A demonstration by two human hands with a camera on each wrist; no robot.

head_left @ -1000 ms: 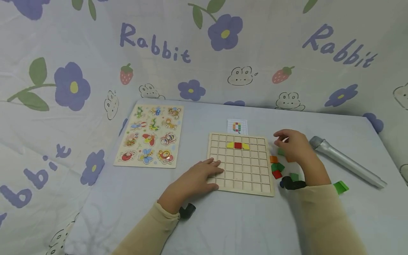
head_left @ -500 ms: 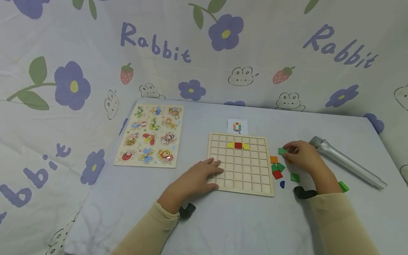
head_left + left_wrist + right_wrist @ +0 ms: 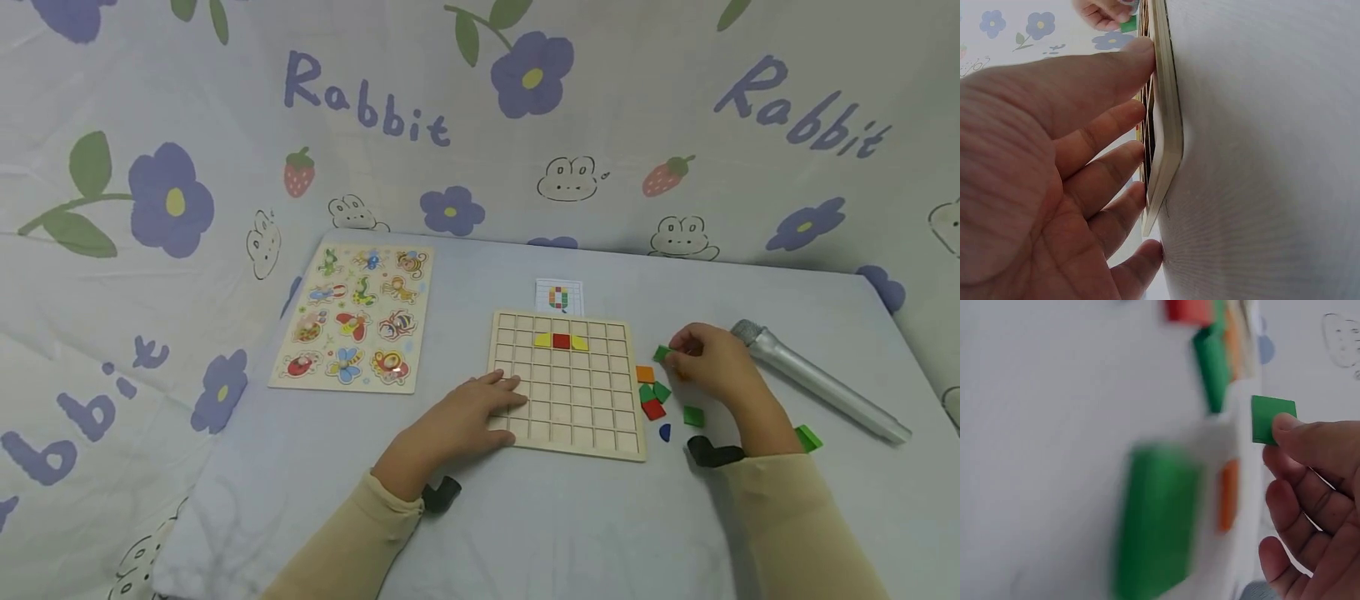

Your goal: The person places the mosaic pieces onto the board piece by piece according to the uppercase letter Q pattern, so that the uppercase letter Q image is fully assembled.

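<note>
Between thumb and forefinger, my right hand [image 3: 712, 362] pinches a green square tile [image 3: 1266, 415], raised off the table right of the wooden grid board [image 3: 561, 392]. My left hand [image 3: 457, 421] rests on the board's left edge with its fingers spread and fairly straight; in the left wrist view the thumb [image 3: 1138, 53] touches the rim. On the grid, a red square tile [image 3: 561, 341] sits between two yellow pieces. Loose orange [image 3: 644, 374], red [image 3: 654, 409] and green tiles [image 3: 693, 416] lie between the board and my right hand, with a blue half-circle [image 3: 665, 432] nearby.
A small pattern card [image 3: 558, 297] lies just behind the grid board. The silver microphone [image 3: 825, 383] is right of my right hand, near a bright green piece [image 3: 808, 438]. An insect puzzle board [image 3: 348, 321] lies at the left. Behind the table hangs a printed cloth [image 3: 480, 150].
My right hand has moved down and to the right, uncovering the blue half-circle, and has taken hold of the green tile, which is now tilted. The left hand stays on the board.
</note>
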